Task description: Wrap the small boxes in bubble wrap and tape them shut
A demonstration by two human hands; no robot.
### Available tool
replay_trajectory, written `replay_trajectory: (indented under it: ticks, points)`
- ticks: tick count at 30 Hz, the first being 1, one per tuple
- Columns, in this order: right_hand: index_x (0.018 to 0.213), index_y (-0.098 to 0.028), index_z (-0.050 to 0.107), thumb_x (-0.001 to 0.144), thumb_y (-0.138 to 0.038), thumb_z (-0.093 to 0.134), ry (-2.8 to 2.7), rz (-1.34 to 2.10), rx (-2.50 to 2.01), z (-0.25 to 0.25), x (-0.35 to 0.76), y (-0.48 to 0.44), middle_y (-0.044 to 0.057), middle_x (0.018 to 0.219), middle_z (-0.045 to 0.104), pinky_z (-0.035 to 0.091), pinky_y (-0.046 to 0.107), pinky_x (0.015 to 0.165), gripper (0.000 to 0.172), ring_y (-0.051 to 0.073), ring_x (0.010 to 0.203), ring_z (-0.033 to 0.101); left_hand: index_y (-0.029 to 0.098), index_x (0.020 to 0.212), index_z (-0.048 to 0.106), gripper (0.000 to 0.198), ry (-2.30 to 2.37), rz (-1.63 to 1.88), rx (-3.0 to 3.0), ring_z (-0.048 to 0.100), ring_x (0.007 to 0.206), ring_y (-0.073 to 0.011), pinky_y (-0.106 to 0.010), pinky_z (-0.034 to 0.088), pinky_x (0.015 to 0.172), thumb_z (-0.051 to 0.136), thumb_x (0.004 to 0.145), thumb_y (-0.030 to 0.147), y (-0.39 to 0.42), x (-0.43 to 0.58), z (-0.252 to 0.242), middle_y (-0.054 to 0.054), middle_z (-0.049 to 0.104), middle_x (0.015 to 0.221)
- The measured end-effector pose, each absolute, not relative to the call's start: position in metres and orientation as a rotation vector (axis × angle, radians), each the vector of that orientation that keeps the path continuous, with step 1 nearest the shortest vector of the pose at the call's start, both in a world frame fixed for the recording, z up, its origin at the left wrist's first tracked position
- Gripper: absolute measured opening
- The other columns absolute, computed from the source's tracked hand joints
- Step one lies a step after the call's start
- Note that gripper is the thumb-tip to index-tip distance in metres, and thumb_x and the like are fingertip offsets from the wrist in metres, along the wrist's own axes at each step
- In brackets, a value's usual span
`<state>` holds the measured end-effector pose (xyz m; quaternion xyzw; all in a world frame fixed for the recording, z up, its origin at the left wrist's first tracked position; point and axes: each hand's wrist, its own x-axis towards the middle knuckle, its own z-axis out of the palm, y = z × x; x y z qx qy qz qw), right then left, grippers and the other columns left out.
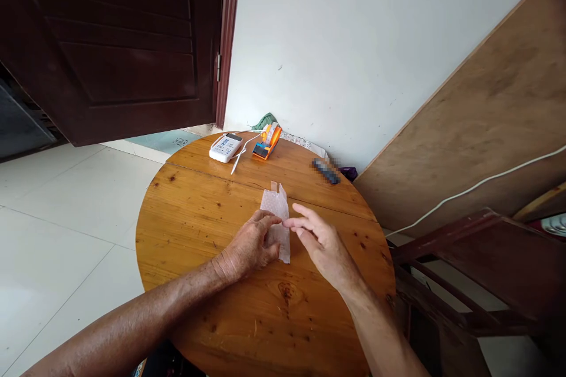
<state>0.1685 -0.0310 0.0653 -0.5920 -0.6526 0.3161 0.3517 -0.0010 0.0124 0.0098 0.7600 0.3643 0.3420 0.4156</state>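
glossy varnished wood table point(212, 235), translucent bubble-wrap plastic sheet point(276, 206), glossy floor tiles point(66, 206)

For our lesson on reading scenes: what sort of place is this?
Probably a room in a home: a round wooden table stands on pale floor tiles beside a dark panelled door.

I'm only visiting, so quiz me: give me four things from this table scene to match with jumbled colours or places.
Things: 1 tape dispenser; 2 bubble wrap sheet; 3 white device; 4 wooden board.
Matches: A tilted against the wall; B orange; C at the fingers of left hand and right hand; D beside the dispenser, on the table's far edge.
Pairs: 1-B; 2-C; 3-D; 4-A.
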Motion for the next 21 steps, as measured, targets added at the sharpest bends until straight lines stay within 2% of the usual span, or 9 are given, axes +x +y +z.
replay_trajectory:
  ticks: [4, 8, 10, 12, 15, 19, 21]
  points:
    - [0.131, -0.020, 0.054, 0.088, -0.028, 0.053, -1.564, 0.758, -1.568, 0.052, 0.177, -0.014, 0.007, 0.106, 0.076, 0.052, 0.036, 0.087, 0.044, 0.022, 0.097, 0.070, 0.019, 0.123, 0.060, 0.055, 0.937, 0.852, 1.914, 0.050, 0.067, -0.0086, -0.025, 0.051, 0.068, 0.061, 0.069, 0.007, 0.010, -0.001, 0.012, -0.006, 0.057, 0.119]
    - [0.132, -0.019, 0.053, 0.088, -0.025, 0.050, -1.614, 0.799, -1.508, 0.037, 0.177, 0.001, 0.007, 0.104, 0.077, 0.051, 0.036, 0.090, 0.044, 0.020, 0.094, 0.070, 0.023, 0.133, 0.054, 0.066, 0.889, 0.809, 1.961, 0.053, 0.064, -0.0064, -0.026, 0.054, 0.068, 0.058, 0.070, 0.005, 0.007, -0.004, 0.019, -0.008, 0.050, 0.134]
    - [0.133, -0.020, 0.051, 0.088, -0.023, 0.048, -1.648, 0.845, -1.464, 0.033, 0.174, 0.005, 0.005, 0.102, 0.077, 0.051, 0.035, 0.090, 0.045, 0.019, 0.094, 0.070, 0.023, 0.132, 0.054, 0.062, 0.861, 0.803, 2.022, 0.062, 0.078, -0.0112, -0.029, 0.056, 0.076, 0.057, 0.072, 0.006, 0.007, -0.006, 0.022, -0.009, 0.046, 0.141]
    - [0.133, -0.021, 0.051, 0.088, -0.022, 0.048, -1.665, 0.886, -1.429, 0.031, 0.173, 0.008, 0.004, 0.101, 0.077, 0.052, 0.035, 0.087, 0.045, 0.019, 0.091, 0.071, 0.022, 0.128, 0.056, 0.055, 0.819, 0.805, 2.085, 0.064, 0.101, -0.0185, -0.033, 0.055, 0.091, 0.057, 0.075, 0.008, 0.007, -0.007, 0.022, -0.009, 0.047, 0.142]
    - [0.129, -0.021, 0.053, 0.087, -0.023, 0.050, -1.652, 0.909, -1.399, 0.031, 0.173, 0.010, 0.004, 0.099, 0.076, 0.053, 0.034, 0.085, 0.042, 0.018, 0.086, 0.071, 0.019, 0.121, 0.060, 0.044, 0.780, 0.817, 2.138, 0.061, 0.115, -0.0227, -0.036, 0.050, 0.101, 0.056, 0.078, 0.010, 0.009, -0.008, 0.020, -0.010, 0.056, 0.133]
    - [0.114, -0.020, 0.063, 0.082, -0.025, 0.057, -1.517, 0.757, -1.455, 0.029, 0.183, 0.016, 0.007, 0.099, 0.075, 0.053, 0.034, 0.085, 0.033, 0.019, 0.090, 0.070, 0.017, 0.114, 0.063, 0.034, 0.796, 0.820, 2.170, 0.064, 0.100, -0.0208, -0.032, 0.053, 0.091, 0.055, 0.081, 0.011, 0.010, -0.008, 0.018, -0.009, 0.065, 0.111]
    - [0.111, -0.019, 0.065, 0.076, -0.027, 0.064, -1.389, 0.727, -1.571, 0.028, 0.190, 0.022, 0.008, 0.101, 0.074, 0.055, 0.031, 0.071, 0.036, 0.020, 0.086, 0.069, 0.016, 0.112, 0.064, 0.033, 0.798, 0.823, 2.176, 0.064, 0.095, -0.0200, -0.031, 0.053, 0.087, 0.054, 0.080, 0.011, 0.010, -0.007, 0.020, -0.009, 0.065, 0.107]
